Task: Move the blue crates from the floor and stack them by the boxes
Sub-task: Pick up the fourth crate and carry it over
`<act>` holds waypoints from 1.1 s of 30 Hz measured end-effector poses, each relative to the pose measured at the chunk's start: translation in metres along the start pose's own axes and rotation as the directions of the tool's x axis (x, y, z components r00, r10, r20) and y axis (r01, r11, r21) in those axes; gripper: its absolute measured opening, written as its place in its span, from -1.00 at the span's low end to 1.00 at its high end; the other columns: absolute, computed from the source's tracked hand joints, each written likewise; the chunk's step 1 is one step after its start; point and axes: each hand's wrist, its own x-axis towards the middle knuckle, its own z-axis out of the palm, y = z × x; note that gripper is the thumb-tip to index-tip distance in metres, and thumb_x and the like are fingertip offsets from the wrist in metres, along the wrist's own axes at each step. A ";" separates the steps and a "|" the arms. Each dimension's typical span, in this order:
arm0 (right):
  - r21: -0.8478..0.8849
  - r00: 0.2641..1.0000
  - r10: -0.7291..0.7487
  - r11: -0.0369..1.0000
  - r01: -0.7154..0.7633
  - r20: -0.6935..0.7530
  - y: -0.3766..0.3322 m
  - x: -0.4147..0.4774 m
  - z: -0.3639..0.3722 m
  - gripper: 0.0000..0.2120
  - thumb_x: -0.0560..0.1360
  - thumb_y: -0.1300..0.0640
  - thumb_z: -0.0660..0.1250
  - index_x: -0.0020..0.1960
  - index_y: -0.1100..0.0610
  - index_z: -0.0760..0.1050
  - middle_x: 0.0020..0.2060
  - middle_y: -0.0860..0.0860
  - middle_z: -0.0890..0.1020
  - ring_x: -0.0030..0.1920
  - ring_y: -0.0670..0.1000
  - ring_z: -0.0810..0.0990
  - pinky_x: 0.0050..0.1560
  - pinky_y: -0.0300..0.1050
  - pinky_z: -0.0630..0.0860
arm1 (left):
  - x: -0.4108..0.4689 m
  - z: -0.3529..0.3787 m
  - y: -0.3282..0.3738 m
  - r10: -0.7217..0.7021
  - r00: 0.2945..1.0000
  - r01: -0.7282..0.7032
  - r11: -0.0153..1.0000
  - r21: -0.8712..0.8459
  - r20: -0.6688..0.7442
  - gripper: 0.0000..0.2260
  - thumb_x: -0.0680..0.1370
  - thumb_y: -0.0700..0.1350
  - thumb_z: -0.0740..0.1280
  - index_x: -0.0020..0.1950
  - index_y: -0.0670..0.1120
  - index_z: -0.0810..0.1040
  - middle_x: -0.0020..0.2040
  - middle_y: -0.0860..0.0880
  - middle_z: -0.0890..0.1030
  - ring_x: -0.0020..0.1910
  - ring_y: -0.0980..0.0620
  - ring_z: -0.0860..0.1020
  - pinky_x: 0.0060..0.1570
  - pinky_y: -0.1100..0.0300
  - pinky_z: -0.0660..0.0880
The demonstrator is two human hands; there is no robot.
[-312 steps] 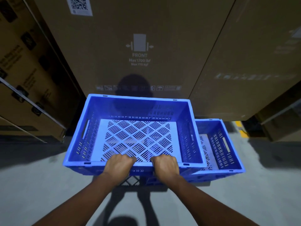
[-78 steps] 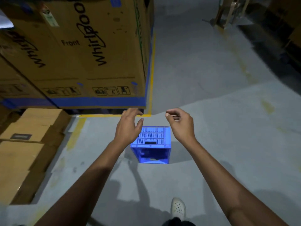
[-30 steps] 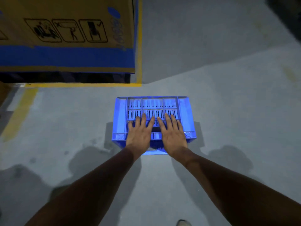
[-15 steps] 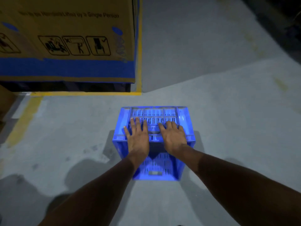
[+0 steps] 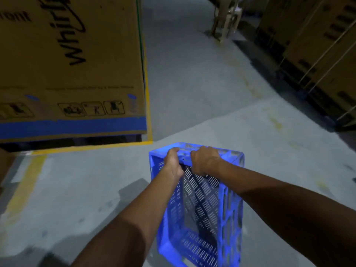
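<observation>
Blue crate (image 5: 204, 205) hangs tilted from our left hand (image 5: 173, 162) and right hand (image 5: 205, 160), both curled over its upper rim, so we should level it before carrying.

An open aisle of concrete floor (image 5: 192, 83) is left ahead between the Whirlpool cardboard box (image 5: 77, 64) on the left and the strapped cardboard boxes (image 5: 317, 45) on the right, with what seems a pale plastic chair (image 5: 225, 16) at its far end. The space just in front is taken up by the blue crate (image 5: 200, 199), gripped at its far rim by the left hand (image 5: 173, 164) and the right hand (image 5: 204, 160). Bare floor is seen left of the crate up to the yellow floor line (image 5: 92, 146).
</observation>
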 end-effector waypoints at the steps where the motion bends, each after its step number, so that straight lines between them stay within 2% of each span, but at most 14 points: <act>1: 0.006 1.000 0.023 1.000 -0.023 -0.017 0.004 -0.018 -0.018 -0.51 0.50 -0.09 0.23 0.35 0.11 0.38 0.27 0.13 0.54 0.30 0.15 0.49 0.22 0.05 0.48 | -0.016 0.010 0.011 -0.002 1.000 0.001 1.000 0.029 0.015 -0.76 0.49 -0.16 0.28 0.11 -0.19 0.57 0.02 -0.24 0.64 -0.25 -0.16 0.60 -0.42 0.14 0.57; 4: 0.068 0.992 0.115 0.991 -0.112 -0.047 0.019 -0.074 -0.065 -0.36 0.44 -0.12 0.30 0.40 0.15 0.25 0.26 0.18 0.51 0.31 0.19 0.44 0.18 0.06 0.47 | -0.064 0.038 0.039 0.006 0.997 -0.018 0.990 0.140 0.080 -0.90 0.47 -0.29 0.28 -0.04 -0.18 0.53 -0.06 -0.23 0.60 -0.27 -0.15 0.57 -0.42 0.11 0.57; 8: 0.255 0.968 0.243 0.941 -0.221 -0.056 0.036 -0.139 -0.107 -0.20 0.35 -0.25 0.37 0.42 0.12 0.20 0.28 0.21 0.46 0.32 0.20 0.42 0.21 0.09 0.44 | -0.131 0.081 0.070 0.073 0.978 -0.130 0.947 0.295 0.196 -0.82 0.36 -0.49 0.16 -0.17 -0.26 0.44 -0.23 -0.23 0.50 -0.34 -0.15 0.51 -0.20 -0.07 0.56; 10: 0.355 0.958 0.282 0.902 -0.245 -0.054 0.041 -0.163 -0.121 -0.15 0.34 -0.34 0.37 0.44 0.09 0.19 0.32 0.20 0.43 0.34 0.21 0.41 0.22 0.09 0.41 | -0.167 0.102 0.083 0.141 0.959 -0.225 0.908 0.354 0.247 -0.77 0.31 -0.54 0.14 -0.18 -0.29 0.45 -0.30 -0.22 0.49 -0.40 -0.14 0.51 -0.33 -0.04 0.57; 12: 0.439 0.966 0.250 0.876 -0.200 -0.058 0.051 -0.180 -0.138 -0.10 0.35 -0.42 0.32 0.48 0.09 0.18 0.34 0.18 0.46 0.33 0.19 0.44 0.24 0.06 0.41 | -0.198 0.119 0.095 0.218 0.924 -0.343 0.835 0.430 0.313 -0.71 0.29 -0.56 0.15 -0.13 -0.29 0.49 -0.35 -0.22 0.49 -0.41 -0.13 0.51 -0.49 0.05 0.55; 14: 0.525 0.976 0.205 0.840 -0.141 -0.067 0.064 -0.194 -0.154 -0.12 0.37 -0.43 0.30 0.48 0.11 0.21 0.31 0.16 0.51 0.30 0.19 0.49 0.20 0.01 0.42 | -0.216 0.131 0.104 0.271 0.883 -0.454 0.701 0.549 0.384 -0.75 0.29 -0.54 0.20 -0.14 -0.30 0.52 -0.34 -0.21 0.51 -0.37 -0.12 0.51 -0.43 0.05 0.54; 16: 0.545 0.968 0.202 0.833 -0.091 -0.148 0.077 -0.206 -0.169 -0.24 0.43 -0.35 0.33 0.42 0.11 0.28 0.25 0.17 0.55 0.26 0.20 0.51 0.13 0.00 0.43 | -0.235 0.138 0.114 0.288 0.840 -0.539 0.549 0.639 0.461 -0.81 0.26 -0.48 0.25 -0.17 -0.36 0.54 -0.35 -0.22 0.53 -0.40 -0.09 0.51 -0.43 0.06 0.51; 18: 0.531 0.930 0.255 0.844 -0.080 -0.265 0.090 -0.212 -0.179 -0.36 0.46 -0.22 0.36 0.39 0.10 0.30 0.22 0.18 0.56 0.24 0.20 0.52 0.09 0.02 0.44 | -0.249 0.146 0.127 0.299 0.788 -0.615 0.375 0.693 0.538 -0.66 0.16 -0.38 0.27 -0.09 -0.41 0.56 -0.35 -0.24 0.55 -0.44 -0.08 0.52 -0.42 0.06 0.49; 19: 0.536 0.902 0.294 0.840 -0.085 -0.317 0.097 -0.213 -0.183 -0.39 0.47 -0.18 0.37 0.39 0.09 0.31 0.23 0.17 0.55 0.24 0.20 0.51 0.08 0.02 0.45 | -0.258 0.151 0.133 0.288 0.759 -0.649 0.277 0.708 0.584 -0.66 0.15 -0.35 0.28 -0.10 -0.38 0.56 -0.36 -0.23 0.55 -0.46 -0.07 0.51 -0.45 0.11 0.48; 22: 0.587 0.807 0.411 0.804 -0.100 -0.425 0.118 -0.219 -0.196 -0.46 0.48 -0.04 0.34 0.39 0.07 0.29 0.23 0.19 0.48 0.22 0.23 0.49 0.11 0.06 0.44 | -0.292 0.160 0.152 0.206 0.681 -0.723 0.037 0.690 0.703 -0.87 0.32 -0.43 0.26 -0.26 -0.24 0.52 -0.46 -0.16 0.49 -0.56 -0.01 0.45 -0.58 0.30 0.36; 26: 0.682 0.584 0.581 0.728 -0.064 -0.566 0.147 -0.226 -0.205 -0.53 0.47 0.02 0.23 0.37 0.05 0.34 0.20 0.14 0.45 0.21 0.20 0.43 0.20 0.09 0.44 | -0.320 0.171 0.175 0.032 0.604 -0.774 -0.215 0.596 0.796 -0.83 0.31 -0.43 0.21 -0.34 -0.22 0.53 -0.47 -0.18 0.54 -0.58 0.02 0.47 -0.56 0.30 0.38; 27: 0.721 0.562 0.601 0.693 -0.013 -0.568 0.154 -0.227 -0.206 -0.54 0.46 -0.02 0.19 0.35 0.05 0.37 0.19 0.13 0.46 0.21 0.18 0.43 0.21 0.09 0.43 | -0.326 0.175 0.179 0.000 0.601 -0.772 -0.261 0.580 0.799 -0.83 0.30 -0.44 0.20 -0.34 -0.24 0.54 -0.46 -0.19 0.55 -0.58 0.02 0.47 -0.55 0.28 0.39; 30: 0.826 0.620 0.604 0.548 0.132 -0.500 0.180 -0.227 -0.202 -0.53 0.45 -0.10 0.07 0.23 0.06 0.51 0.16 0.09 0.54 0.19 0.10 0.49 0.23 0.07 0.41 | -0.340 0.195 0.182 -0.082 0.586 -0.770 -0.367 0.522 0.806 -0.80 0.26 -0.44 0.20 -0.26 -0.31 0.58 -0.47 -0.17 0.56 -0.55 0.00 0.47 -0.52 0.27 0.38; 33: 0.936 0.680 0.644 0.260 0.235 -0.350 0.206 -0.230 -0.193 -0.61 0.44 -0.18 0.09 -0.16 0.01 0.60 -0.10 0.08 0.60 -0.04 0.11 0.52 0.13 0.12 0.45 | -0.344 0.223 0.176 -0.113 0.566 -0.766 -0.436 0.472 0.816 -0.81 0.18 -0.43 0.23 -0.29 -0.34 0.57 -0.49 -0.12 0.56 -0.52 0.03 0.47 -0.45 0.25 0.37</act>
